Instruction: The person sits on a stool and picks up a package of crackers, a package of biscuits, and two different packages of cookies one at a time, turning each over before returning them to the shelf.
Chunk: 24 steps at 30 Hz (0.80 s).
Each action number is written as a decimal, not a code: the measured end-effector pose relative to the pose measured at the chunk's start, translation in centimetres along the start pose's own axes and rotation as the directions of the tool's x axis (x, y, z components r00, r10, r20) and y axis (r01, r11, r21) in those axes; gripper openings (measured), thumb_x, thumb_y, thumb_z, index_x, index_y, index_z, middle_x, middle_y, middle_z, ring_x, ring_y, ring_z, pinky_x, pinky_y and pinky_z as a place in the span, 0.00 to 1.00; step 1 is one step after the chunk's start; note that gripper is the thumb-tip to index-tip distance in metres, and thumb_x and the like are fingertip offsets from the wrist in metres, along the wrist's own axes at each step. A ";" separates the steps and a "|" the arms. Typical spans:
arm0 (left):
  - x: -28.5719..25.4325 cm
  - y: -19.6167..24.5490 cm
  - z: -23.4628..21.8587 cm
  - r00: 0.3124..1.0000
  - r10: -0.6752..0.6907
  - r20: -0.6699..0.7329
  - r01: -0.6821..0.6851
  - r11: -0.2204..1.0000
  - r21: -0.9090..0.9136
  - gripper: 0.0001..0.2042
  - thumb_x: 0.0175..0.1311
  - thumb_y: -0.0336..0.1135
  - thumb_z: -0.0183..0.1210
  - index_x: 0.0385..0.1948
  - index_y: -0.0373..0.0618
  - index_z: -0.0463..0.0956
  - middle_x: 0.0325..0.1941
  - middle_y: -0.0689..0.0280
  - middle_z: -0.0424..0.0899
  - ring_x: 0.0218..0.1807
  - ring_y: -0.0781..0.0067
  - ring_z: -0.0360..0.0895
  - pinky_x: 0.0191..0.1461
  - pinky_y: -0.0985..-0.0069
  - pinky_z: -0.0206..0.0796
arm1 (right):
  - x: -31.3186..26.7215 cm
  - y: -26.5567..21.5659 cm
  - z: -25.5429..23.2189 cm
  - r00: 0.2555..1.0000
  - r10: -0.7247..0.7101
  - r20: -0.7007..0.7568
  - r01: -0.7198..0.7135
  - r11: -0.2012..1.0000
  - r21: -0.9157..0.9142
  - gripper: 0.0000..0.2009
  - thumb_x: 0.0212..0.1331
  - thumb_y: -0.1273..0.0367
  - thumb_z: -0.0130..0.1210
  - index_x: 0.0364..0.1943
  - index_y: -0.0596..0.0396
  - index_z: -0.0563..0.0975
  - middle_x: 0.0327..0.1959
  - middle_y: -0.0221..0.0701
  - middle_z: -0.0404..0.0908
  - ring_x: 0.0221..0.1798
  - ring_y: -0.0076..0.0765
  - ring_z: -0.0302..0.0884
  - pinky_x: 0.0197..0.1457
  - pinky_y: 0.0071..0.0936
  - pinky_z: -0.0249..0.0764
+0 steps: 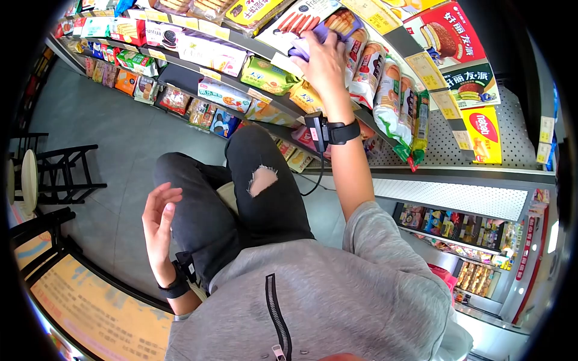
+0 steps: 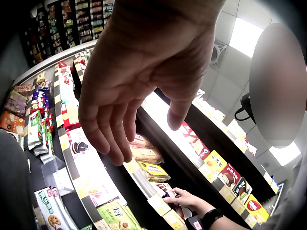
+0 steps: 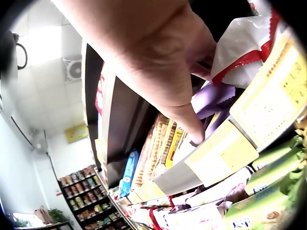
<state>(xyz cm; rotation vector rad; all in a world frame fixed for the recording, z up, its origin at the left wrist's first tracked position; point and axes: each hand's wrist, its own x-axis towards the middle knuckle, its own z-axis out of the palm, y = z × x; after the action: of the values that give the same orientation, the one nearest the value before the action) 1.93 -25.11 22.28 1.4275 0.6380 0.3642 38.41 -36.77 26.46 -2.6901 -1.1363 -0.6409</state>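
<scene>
My right hand [image 1: 325, 65] reaches onto the upper shelf and grips a purple snack packet [image 1: 300, 49], fingers over its top and thumb along its side. From the right wrist view, the purple wrapper shows between the thumb and the hand [image 3: 158, 62], just behind the price tags; the fingertips are mostly hidden. Beside it stand a white box with red sticks printed on it [image 1: 295, 25] and clear bags of round biscuits [image 1: 368, 72]. Over my lap, my left hand [image 1: 160, 216] hangs with loosely bent fingers and holds nothing.
Lower shelves carry green packets [image 1: 268, 75] and other boxed biscuits. Yellow price tags [image 1: 426, 71] line the shelf edges. Red pie boxes [image 1: 448, 35] stand to the right on a perforated shelf [image 1: 512, 132]. A dark-framed stool [image 1: 66, 168] is on the floor at left.
</scene>
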 end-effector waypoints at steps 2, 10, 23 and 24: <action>-0.2 0.1 0.1 1.000 0.002 -0.004 -0.002 1.000 -0.005 0.21 0.57 0.40 0.51 0.47 0.36 0.64 0.41 0.58 0.74 0.44 0.70 0.70 0.51 0.75 0.58 | 0.0 -0.2 -0.1 0.990 0.116 -0.083 -0.111 0.992 0.063 0.20 0.41 0.68 0.60 0.41 0.49 0.68 0.45 0.47 0.64 0.46 0.56 0.67 0.46 0.45 0.69; 0.3 0.2 0.7 0.997 0.027 0.068 -0.025 0.999 -0.031 0.20 0.57 0.38 0.52 0.48 0.36 0.63 0.41 0.59 0.74 0.44 0.71 0.70 0.50 0.76 0.59 | -2.1 3.9 -1.0 0.817 0.488 -0.306 -0.057 0.597 0.800 0.13 0.46 0.79 0.50 0.38 0.58 0.66 0.36 0.33 0.67 0.30 0.26 0.69 0.32 0.23 0.68; 1.9 2.3 4.9 0.954 0.077 0.289 -0.017 0.978 -0.206 0.24 0.58 0.44 0.48 0.51 0.35 0.61 0.44 0.58 0.74 0.44 0.70 0.72 0.48 0.77 0.60 | -14.9 -5.2 -8.3 0.935 0.336 -0.115 -0.054 0.455 0.889 0.11 0.45 0.80 0.50 0.36 0.60 0.67 0.35 0.33 0.66 0.36 0.31 0.65 0.41 0.23 0.63; 1.9 2.4 5.5 0.932 0.081 0.353 -0.011 0.981 -0.194 0.32 0.57 0.52 0.46 0.55 0.33 0.54 0.47 0.53 0.71 0.46 0.68 0.71 0.48 0.76 0.60 | -14.9 -5.7 -8.6 0.955 0.082 -0.284 0.183 0.591 0.786 0.09 0.43 0.80 0.50 0.32 0.58 0.69 0.32 0.36 0.68 0.34 0.37 0.67 0.38 0.28 0.65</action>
<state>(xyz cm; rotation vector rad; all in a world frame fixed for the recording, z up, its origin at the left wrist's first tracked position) 7.08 -28.02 24.42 1.2848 0.2629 0.1852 22.29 -45.04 27.42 -1.7080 -1.0653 -0.3606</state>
